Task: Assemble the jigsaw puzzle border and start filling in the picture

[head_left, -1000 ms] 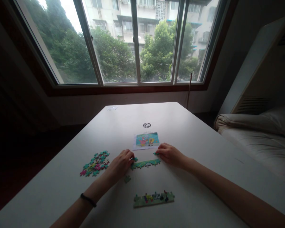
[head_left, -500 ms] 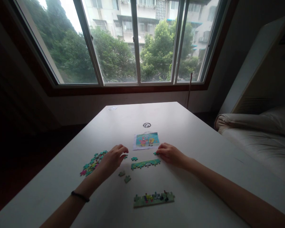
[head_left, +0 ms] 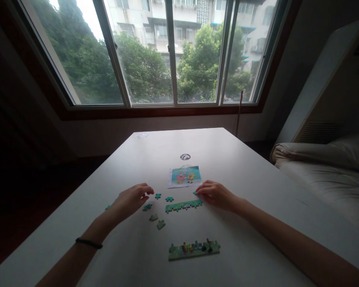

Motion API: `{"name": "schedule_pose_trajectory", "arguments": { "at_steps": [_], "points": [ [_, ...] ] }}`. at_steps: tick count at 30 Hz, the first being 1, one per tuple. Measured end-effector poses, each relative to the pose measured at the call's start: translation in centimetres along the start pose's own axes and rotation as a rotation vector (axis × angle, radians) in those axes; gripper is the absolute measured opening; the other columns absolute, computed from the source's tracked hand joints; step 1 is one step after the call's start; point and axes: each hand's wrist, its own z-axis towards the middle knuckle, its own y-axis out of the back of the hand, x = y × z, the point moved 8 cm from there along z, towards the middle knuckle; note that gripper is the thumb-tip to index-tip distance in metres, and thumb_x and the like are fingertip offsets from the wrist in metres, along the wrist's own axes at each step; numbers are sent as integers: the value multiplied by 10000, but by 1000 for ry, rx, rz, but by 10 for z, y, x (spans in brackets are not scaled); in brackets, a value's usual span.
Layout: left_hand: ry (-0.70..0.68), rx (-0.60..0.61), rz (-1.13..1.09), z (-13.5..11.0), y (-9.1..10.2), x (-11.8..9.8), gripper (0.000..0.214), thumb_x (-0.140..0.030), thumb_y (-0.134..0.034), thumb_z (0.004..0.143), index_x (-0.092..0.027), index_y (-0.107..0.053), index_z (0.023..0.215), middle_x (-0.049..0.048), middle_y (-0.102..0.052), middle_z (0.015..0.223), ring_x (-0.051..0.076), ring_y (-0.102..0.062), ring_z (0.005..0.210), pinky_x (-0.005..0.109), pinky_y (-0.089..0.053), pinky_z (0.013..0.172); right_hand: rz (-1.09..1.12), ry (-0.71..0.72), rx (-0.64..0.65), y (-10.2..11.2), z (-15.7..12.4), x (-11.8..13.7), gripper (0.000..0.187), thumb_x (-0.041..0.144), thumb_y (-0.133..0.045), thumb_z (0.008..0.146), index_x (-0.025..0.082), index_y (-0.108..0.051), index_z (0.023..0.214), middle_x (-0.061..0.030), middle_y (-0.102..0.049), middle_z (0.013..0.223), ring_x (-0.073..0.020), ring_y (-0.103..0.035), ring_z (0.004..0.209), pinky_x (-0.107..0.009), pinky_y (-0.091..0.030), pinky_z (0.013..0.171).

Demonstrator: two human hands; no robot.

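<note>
My left hand (head_left: 135, 198) hovers over the left side of the table, thumb and fingers apart with nothing visible between them. Just right of its fingertips lies a teal puzzle piece (head_left: 158, 196), with a second piece (head_left: 169, 199) beyond. A dark green piece (head_left: 147, 207) rests below them, and two paler pieces (head_left: 160, 224) sit nearer me. My right hand (head_left: 214, 194) pinches a small teal puzzle piece (head_left: 195, 193) at the table surface. Left of that hand is a joined teal puzzle strip (head_left: 184, 205). My left hand and forearm hide nearly all of the piece pile.
A printed reference picture (head_left: 185, 176) lies behind the teal strip. Closer to me is another joined strip (head_left: 194, 250) with figures on it. The white table (head_left: 251, 239) reaches toward the window, with a round hole (head_left: 185, 157) in its top. A sofa (head_left: 323, 171) stands at right.
My left hand has moved left, away from the teal pieces and over the pile. The dark green piece it covered now shows. My right hand has barely moved.
</note>
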Motion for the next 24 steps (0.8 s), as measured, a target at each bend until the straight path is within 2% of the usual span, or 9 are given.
{"name": "schedule_pose_trajectory", "arguments": {
  "at_steps": [3, 7, 13, 18, 24],
  "points": [
    [-7, -10, 6, 1, -5, 0, 245, -199, -451, 788, -247, -633, 945, 18, -627, 992, 175, -609, 821, 249, -461, 693, 4, 7, -2, 1, 1, 1, 213, 127, -475, 845, 202, -668, 896, -37, -687, 954, -146, -600, 878, -274, -490, 788],
    [-31, -53, 12, 2, -10, -10, 252, -234, -466, 803, -221, -610, 1010, 55, -596, 1072, 224, -568, 961, 315, -451, 804, 1, 6, -17, 3, 2, 3, 198, 143, -476, 852, 196, -667, 844, -41, -690, 928, -145, -609, 845, -267, -489, 768],
    [-41, -59, -16, 4, -13, -22, 176, -184, -465, 786, -197, -608, 890, 67, -591, 1015, 232, -556, 945, 337, -431, 838, 13, -12, -6, 2, 3, 2, 184, 157, -473, 860, 194, -653, 843, -45, -684, 917, -148, -600, 861, -266, -479, 776],
    [-19, -82, -68, 5, -15, -18, 133, -194, -473, 766, -191, -569, 859, 65, -593, 930, 236, -549, 887, 349, -427, 790, 16, -25, -4, 1, 3, 0, 173, 162, -481, 855, 191, -651, 860, -51, -674, 920, -151, -590, 869, -263, -472, 780],
    [9, -75, -221, 7, -17, -11, 78, -204, -500, 727, -188, -545, 789, 16, -597, 732, 177, -554, 653, 270, -421, 596, 27, -40, 8, 3, 3, 0, 179, 141, -480, 841, 183, -654, 860, -60, -668, 919, -159, -586, 872, -268, -473, 769]
  ]
}}
